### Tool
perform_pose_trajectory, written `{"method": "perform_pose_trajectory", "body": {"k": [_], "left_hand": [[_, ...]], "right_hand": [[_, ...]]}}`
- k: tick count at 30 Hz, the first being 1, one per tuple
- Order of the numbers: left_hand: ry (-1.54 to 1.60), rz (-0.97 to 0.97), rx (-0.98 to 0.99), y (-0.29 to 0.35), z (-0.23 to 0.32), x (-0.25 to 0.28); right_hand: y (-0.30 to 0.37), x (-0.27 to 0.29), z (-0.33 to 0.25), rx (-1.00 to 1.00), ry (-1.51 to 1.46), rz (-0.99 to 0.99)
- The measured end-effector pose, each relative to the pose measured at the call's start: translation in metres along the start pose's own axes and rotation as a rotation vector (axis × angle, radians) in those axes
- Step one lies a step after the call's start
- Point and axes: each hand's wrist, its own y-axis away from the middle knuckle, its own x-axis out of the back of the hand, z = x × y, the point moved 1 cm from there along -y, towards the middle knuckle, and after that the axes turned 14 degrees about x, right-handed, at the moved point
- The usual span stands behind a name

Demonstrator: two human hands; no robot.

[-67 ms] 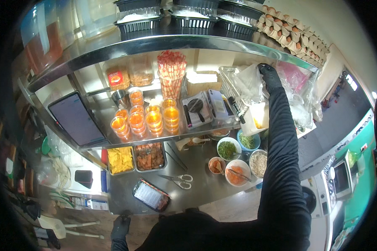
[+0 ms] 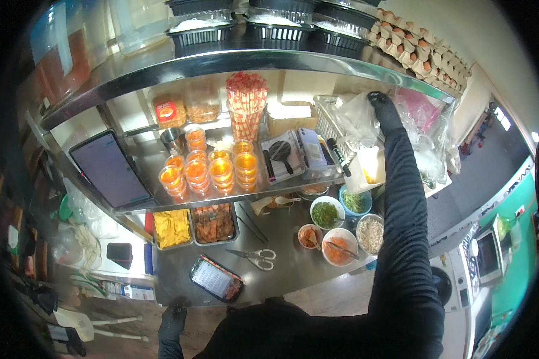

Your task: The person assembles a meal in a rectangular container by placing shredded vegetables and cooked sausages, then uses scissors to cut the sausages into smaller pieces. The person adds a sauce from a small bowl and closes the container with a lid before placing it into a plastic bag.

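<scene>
My right hand [image 2: 385, 111], in a black glove, reaches far up onto the middle shelf at the right. Its fingers are closed on a clear plastic bag [image 2: 354, 116] that lies over a white basket [image 2: 327, 110]. A pink plastic bag [image 2: 421, 107] and more clear bags [image 2: 428, 146] lie just right of that hand. My left hand [image 2: 173, 322], gloved in black too, hangs low by the counter's front edge. It is dark and its fingers cannot be made out. Nearest to it on the counter is a black tray of food with a printed label [image 2: 217, 279].
The steel counter [image 2: 281, 263] holds scissors [image 2: 254, 257], tongs [image 2: 253, 222], trays of yellow food [image 2: 172, 228] and brown meat [image 2: 215, 224], and several bowls, one with chopped greens [image 2: 326, 213]. Above stand stacked sauce cups [image 2: 220, 170], a tablet [image 2: 109, 170] and egg trays [image 2: 419, 48].
</scene>
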Motion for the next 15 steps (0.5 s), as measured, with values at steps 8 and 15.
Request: {"method": "perform_pose_trajectory", "body": {"k": [8, 15], "left_hand": [[-0.267, 0.244, -0.355, -0.01, 0.137, 0.008], [0.111, -0.176, -0.985, -0.039, 0.265, -0.009]], "right_hand": [[0.003, -0.029, -0.332, -0.05, -0.241, 0.192], [0.031, -0.07, -0.422, 0.744, -0.144, -0.425]]}}
